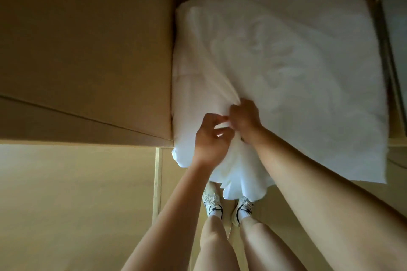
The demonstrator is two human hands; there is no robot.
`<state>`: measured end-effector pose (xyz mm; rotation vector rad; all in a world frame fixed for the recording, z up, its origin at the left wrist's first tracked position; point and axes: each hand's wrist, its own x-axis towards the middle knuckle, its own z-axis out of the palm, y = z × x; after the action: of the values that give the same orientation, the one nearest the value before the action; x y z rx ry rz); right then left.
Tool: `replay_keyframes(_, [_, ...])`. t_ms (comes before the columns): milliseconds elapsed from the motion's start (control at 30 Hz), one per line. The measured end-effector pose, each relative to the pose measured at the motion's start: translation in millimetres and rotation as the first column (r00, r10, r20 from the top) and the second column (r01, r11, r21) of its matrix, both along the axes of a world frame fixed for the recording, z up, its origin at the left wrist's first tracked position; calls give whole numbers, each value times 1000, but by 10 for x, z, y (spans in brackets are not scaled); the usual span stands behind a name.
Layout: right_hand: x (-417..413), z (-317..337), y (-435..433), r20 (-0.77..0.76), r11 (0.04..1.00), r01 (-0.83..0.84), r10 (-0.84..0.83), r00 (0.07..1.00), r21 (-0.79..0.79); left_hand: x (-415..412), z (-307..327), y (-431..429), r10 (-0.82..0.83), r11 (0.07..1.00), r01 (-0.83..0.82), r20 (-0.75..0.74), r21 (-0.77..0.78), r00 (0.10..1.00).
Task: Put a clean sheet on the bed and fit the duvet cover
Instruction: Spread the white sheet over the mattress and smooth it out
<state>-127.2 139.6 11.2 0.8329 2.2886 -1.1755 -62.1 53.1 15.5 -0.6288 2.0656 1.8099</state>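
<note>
A white duvet cover (297,68) lies spread over the bed, with folds running from its far left corner toward my hands. Its near edge is bunched and hangs down off the bed foot above my shoes. My left hand (210,138) pinches the bunched white cloth between thumb and curled fingers. My right hand (244,116) grips the same gathered edge just to the right, knuckles up, touching the left hand's fingertips. What lies under the cloth is hidden.
A tan wall (83,39) runs close along the bed's left side. A pale doorway or panel edge (157,182) stands to the left of my legs. A mirror or glass frame (394,39) borders the bed's right side. My shoes (212,201) stand on the floor at the bed foot.
</note>
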Motion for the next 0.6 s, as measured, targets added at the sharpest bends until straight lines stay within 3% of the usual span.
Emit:
replay_keyframes(33, [3,38,111,-16,996,67,-68,998,-56,-132,32,25,40,996,-45,69,73,997])
replay_keyframes(100, [23,131,336,7,975,154,-155,988,-163,-440,78,113,-2,998,-10,216,56,976])
replay_keyframes(167, [58,250,549,64,966,144,-133,989,-215,-724,128,297,-49,998,36,312,49,949])
replay_keyframes(267, [102,399,815,64,967,93,-80,995,-235,-1000,174,736,9,977,-86,365,196,931])
replay_keyframes(333, [116,443,958,64,969,113,-102,993,-220,-1051,118,994,92,966,-171,362,191,928])
replay_keyframes(400, [168,468,1054,47,984,78,-72,996,-160,-1026,37,1127,134,985,-160,315,57,939])
replay_keyframes(467, [279,445,1139,29,993,-105,106,994,-56,-983,7,1112,66,990,-33,238,-140,969])
replay_keyframes(533, [415,452,1184,31,961,-275,274,961,24,-953,60,1000,-31,946,82,164,-313,986])
replay_keyframes(600, [548,509,1177,-35,950,-312,313,949,14,-872,195,849,-94,905,131,108,-404,990])
